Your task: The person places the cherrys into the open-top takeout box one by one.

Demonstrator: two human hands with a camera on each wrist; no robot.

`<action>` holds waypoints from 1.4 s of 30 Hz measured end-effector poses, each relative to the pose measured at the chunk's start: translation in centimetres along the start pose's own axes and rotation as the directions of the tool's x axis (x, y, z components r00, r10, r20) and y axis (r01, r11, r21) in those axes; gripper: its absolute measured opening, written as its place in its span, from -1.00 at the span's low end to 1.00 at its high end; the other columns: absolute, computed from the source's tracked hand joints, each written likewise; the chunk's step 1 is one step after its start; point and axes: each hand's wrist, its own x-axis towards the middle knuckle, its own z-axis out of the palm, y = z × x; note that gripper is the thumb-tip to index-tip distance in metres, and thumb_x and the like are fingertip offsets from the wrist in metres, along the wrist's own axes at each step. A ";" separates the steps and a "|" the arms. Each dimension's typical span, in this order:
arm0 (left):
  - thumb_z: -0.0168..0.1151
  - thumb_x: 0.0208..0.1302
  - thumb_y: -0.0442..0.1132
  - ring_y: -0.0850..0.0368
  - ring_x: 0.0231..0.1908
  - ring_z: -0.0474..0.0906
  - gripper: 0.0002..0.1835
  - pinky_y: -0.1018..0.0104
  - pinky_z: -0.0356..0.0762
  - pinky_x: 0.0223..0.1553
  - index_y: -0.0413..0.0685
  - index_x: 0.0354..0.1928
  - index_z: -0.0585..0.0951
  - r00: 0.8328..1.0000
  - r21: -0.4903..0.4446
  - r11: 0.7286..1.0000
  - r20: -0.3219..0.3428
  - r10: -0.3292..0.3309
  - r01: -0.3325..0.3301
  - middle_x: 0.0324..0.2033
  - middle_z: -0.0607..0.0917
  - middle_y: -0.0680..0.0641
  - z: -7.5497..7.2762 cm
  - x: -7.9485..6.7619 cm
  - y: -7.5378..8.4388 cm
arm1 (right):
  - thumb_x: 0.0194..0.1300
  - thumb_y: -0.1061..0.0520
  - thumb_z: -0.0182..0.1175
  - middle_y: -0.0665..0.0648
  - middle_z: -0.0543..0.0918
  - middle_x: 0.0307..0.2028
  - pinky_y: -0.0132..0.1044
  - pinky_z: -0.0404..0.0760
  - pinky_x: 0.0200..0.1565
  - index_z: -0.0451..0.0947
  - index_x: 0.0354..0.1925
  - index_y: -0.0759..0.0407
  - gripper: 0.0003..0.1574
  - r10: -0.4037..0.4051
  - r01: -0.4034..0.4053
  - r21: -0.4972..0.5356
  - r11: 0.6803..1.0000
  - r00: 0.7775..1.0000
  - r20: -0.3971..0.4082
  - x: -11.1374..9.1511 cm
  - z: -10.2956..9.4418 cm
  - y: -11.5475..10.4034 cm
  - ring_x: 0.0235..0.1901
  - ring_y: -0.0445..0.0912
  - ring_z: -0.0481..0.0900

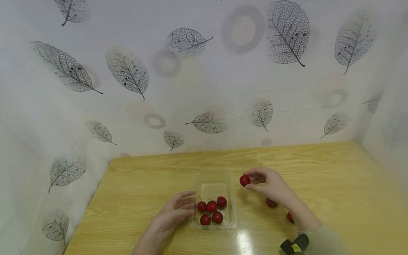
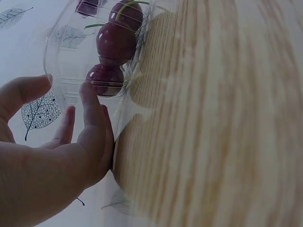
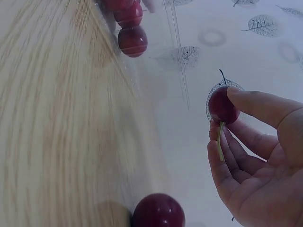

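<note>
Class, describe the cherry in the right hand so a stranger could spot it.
A clear plastic box holding five cherries sits on the wooden table. Right of it, the right hand pinches one dark red cherry with a green stem. That cherry is the only one held up; the others lie in the box or on the table.

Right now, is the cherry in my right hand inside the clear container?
No, the right hand holds that cherry outside the clear container, past its right side.
</note>
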 end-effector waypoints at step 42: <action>0.25 0.35 -0.47 -0.17 0.46 0.39 -0.19 0.33 0.59 0.28 -0.33 0.60 0.19 1.000 0.005 1.000 0.001 -0.005 0.005 0.55 0.23 -0.52 0.1 -0.1 0.2 | 0.27 0.20 0.48 0.23 0.78 -0.05 -0.39 0.71 0.03 0.70 0.09 0.33 -0.56 -0.127 0.123 0.035 0.992 0.979 0.159 2.1 6.3 -3.4 -0.08 -0.04 0.72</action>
